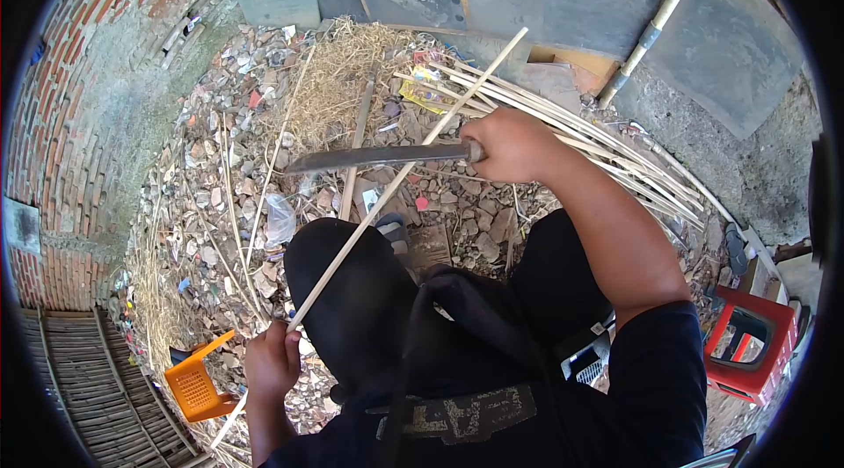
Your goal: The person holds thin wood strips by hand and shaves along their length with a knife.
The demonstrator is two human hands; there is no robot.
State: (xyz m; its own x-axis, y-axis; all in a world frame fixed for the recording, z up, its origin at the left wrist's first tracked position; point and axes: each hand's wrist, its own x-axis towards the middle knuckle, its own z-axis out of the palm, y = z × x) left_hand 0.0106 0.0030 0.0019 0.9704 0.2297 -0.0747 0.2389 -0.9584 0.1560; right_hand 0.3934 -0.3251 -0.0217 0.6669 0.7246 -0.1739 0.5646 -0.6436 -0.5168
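My right hand (510, 145) is closed around the handle of a long machete (378, 157), whose dark blade points left over the rubble. A pale bamboo strip (369, 217) runs diagonally from lower left to upper right, across my dark-clad knee. Near its lower end my left hand (272, 362) grips it, thumb along the strip. The blade crosses the strip near the middle of the view; whether the two touch is unclear.
More strips (607, 147) lie bundled at the right, beside a pole (655, 29). Dry shavings (338, 72) cover stony ground. An orange plastic chair (193, 384) stands lower left, a red stool (752, 341) at right. A brick wall (75, 143) rises left.
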